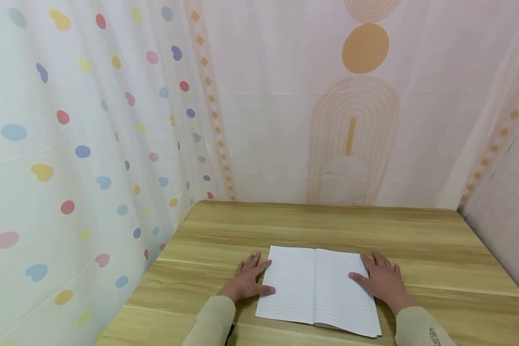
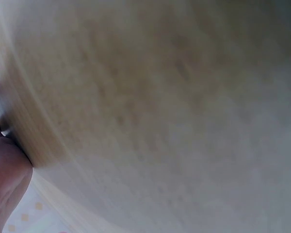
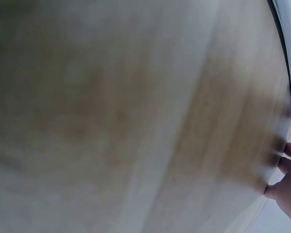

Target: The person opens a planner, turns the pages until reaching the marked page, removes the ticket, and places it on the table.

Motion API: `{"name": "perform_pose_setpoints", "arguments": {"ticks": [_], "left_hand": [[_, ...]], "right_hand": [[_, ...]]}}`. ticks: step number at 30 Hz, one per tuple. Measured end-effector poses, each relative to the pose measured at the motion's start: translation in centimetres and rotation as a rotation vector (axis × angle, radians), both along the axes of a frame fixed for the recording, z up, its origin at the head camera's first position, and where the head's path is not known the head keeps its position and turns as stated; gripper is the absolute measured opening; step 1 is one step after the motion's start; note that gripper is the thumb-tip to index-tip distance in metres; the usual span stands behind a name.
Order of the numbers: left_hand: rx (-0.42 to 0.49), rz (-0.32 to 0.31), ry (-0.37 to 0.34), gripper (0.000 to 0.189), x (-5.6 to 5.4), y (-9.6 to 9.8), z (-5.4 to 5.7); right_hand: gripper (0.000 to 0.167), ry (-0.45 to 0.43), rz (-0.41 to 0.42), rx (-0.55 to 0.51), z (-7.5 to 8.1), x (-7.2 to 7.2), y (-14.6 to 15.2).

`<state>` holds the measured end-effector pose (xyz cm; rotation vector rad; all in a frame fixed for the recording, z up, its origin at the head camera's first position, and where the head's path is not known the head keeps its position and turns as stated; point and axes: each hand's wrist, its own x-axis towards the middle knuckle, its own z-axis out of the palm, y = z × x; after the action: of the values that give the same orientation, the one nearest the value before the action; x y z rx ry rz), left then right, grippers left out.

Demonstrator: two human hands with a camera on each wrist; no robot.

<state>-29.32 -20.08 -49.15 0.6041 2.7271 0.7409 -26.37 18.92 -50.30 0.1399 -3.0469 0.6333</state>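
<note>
An open notebook (image 1: 291, 283) with white lined pages lies flat near the front of the table, its fold running down the middle. At its left edge rests my left hand (image 1: 247, 278), fingers spread, the thumb on the page margin. My right hand (image 1: 382, 280) lies at the upper right edge, thumb over the right page and the other fingers stretched beyond it. In the left wrist view, part of the left hand (image 2: 7, 177) shows at the left border over a blurred tabletop. The right wrist view catches fingertips (image 3: 271, 191) on the wood and the notebook's edge (image 3: 283, 43).
The wood-grain table (image 1: 328, 223) extends behind and to both sides of the notebook. A dotted curtain (image 1: 112, 144) hangs along the left, and a patterned pale curtain (image 1: 268, 120) closes off the back edge.
</note>
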Motion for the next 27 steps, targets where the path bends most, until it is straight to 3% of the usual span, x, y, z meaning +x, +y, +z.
{"name": "perform_pose_setpoints", "arguments": {"ticks": [21,27], "left_hand": [[0.001,0.006,-0.003,0.085,0.21,0.10,0.19],[-0.003,0.017,-0.013,0.086,0.02,0.07,-0.01]], "right_hand": [[0.076,0.003,-0.012,-0.045,0.15,0.07,-0.26],[0.062,0.092,0.024,-0.093,0.53,0.11,-0.58]]}}
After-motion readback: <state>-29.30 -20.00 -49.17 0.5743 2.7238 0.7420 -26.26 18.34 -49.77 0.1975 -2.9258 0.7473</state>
